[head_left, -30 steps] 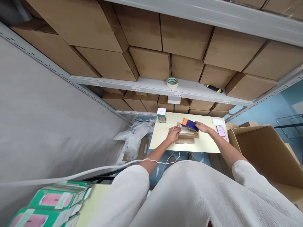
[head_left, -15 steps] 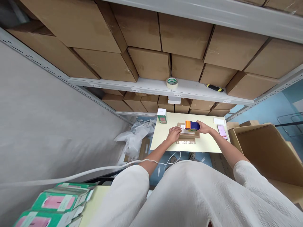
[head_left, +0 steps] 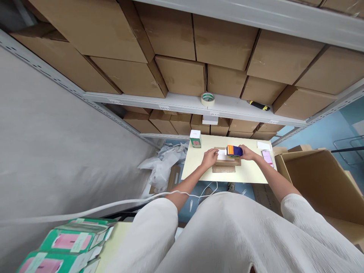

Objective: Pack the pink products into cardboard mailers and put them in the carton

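- Right hand (head_left: pixel 248 152) is gripping the tape dispenser (head_left: pixel 234 151) above the box.
- Left hand (head_left: pixel 209 158) is bunching its fingers by the paper (head_left: pixel 222 156); grip unclear.
- Small box (head_left: pixel 238 162) is lying mid-table under the paper; cannot tell if sealed.

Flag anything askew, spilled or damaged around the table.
Crumpled plastic lies heaped beside the table and a white scrap on the floor, like litter. A loose white cable crosses the left forearm in view, a possible snag. No spill visible.
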### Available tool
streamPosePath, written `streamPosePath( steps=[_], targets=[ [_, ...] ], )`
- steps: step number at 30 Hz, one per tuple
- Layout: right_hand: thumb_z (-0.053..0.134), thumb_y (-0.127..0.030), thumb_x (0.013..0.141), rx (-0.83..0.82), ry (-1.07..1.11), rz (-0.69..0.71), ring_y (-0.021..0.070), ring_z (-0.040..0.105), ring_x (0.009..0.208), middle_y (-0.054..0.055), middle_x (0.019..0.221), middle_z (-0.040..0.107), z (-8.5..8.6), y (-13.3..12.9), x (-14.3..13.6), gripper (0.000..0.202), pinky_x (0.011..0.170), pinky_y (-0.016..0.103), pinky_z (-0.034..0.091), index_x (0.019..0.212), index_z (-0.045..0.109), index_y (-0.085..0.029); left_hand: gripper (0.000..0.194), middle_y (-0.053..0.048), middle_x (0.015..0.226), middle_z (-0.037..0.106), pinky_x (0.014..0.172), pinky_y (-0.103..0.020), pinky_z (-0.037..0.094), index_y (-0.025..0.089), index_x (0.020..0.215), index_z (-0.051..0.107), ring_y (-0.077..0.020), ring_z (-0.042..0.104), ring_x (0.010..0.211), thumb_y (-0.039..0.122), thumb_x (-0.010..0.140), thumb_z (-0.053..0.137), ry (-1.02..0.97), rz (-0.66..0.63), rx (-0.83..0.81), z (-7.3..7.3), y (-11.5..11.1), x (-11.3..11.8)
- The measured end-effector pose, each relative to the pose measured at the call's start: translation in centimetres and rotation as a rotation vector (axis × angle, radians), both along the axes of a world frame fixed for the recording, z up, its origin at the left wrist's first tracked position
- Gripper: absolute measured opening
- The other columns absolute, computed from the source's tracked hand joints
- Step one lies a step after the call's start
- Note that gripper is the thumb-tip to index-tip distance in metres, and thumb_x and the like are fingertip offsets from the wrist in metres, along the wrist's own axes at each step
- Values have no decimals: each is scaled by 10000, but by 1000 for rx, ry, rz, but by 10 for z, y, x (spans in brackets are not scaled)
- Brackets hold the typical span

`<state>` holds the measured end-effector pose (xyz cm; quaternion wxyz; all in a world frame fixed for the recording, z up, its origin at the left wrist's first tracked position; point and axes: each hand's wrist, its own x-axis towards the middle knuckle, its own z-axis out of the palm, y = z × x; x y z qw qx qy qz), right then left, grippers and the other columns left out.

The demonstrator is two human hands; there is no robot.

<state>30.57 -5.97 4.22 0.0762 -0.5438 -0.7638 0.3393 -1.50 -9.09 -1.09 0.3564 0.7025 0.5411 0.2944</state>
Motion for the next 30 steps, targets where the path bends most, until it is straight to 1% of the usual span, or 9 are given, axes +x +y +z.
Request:
streamPosePath(
  steps=[1, 3, 5, 8, 12, 16, 19, 25, 30],
  targets=[
    [841, -349, 676, 5, -2, 5, 248, 626, 1004, 58, 1095, 635, 0, 0, -1, 482, 929, 358, 532, 1080, 614, -216, 242, -88, 1245, 802, 1066, -427, 567, 230, 1178, 784, -267, 743, 1176, 213, 991, 631, -97, 32, -39, 4, 3, 4],
    [835, -339, 690, 12, -5, 14, 249, 623, 1001, 60, 1081, 631, 1, 0, -3, 457, 924, 357, 532, 1067, 608, -216, 200, -100, 1131, 818, 962, -398, 610, 207, 1151, 761, -249, 779, 1043, 293, 998, 667, -311, 83, -170, 12, 7, 13],
    [830, -332, 695, 13, -3, 18, 249, 623, 992, 60, 1072, 629, 1, 1, -4, 443, 911, 357, 535, 1057, 603, -216, 237, -95, 1026, 821, 899, -392, 618, 199, 1138, 734, -238, 790, 934, 352, 958, 743, -471, 98, -281, 18, 9, 23],
    [833, -342, 684, 16, 6, 14, 255, 630, 982, 62, 1068, 636, 1, 0, -5, 447, 891, 364, 543, 1044, 599, -219, 323, -65, 902, 811, 798, -351, 606, 204, 1087, 702, -223, 778, 862, 372, 858, 857, -601, 154, -406, 27, 9, 34],
    [819, -342, 675, 3, 45, -4, 247, 643, 947, 54, 1056, 653, 4, -2, -8, 442, 856, 359, 544, 1026, 576, -231, 402, -47, 852, 800, 710, -313, 577, 205, 1019, 669, -205, 758, 798, 314, 743, 940, -707, 237, -525, 38, 9, 42],
    [781, -319, 698, -68, 86, -14, 221, 649, 861, 28, 998, 683, 11, -6, -13, 408, 767, 325, 529, 1021, 542, -242, 439, -39, 813, 788, 701, -313, 563, 204, 992, 661, -206, 754, 771, 225, 672, 961, -727, 254, -543, 46, 10, 43],
    [782, -314, 724, -74, 42, -5, 216, 649, 838, 30, 982, 703, 18, -9, -16, 390, 730, 306, 507, 1021, 541, -241, 437, -22, 773, 772, 698, -305, 544, 213, 976, 641, -201, 743, 749, 166, 653, 932, -687, 273, -511, 46, 11, 40],
    [815, -382, 796, 19, -179, 56, 223, 650, 889, 73, 1082, 716, 32, -13, -24, 408, 751, 287, 473, 1087, 571, -234, 515, 31, 769, 750, 687, -266, 503, 261, 1021, 552, -181, 724, 730, 130, 645, 878, -563, 357, -449, 34, 14, 29],
    [810, -353, 805, 64, -344, 127, 250, 648, 939, 90, 1057, 715, 44, -16, -33, 412, 754, 286, 436, 1139, 609, -218, 593, 78, 774, 712, 688, -235, 492, 287, 1059, 468, -145, 692, 697, 110, 640, 848, -516, 399, -426, 24, 17, 20]
  ],
)
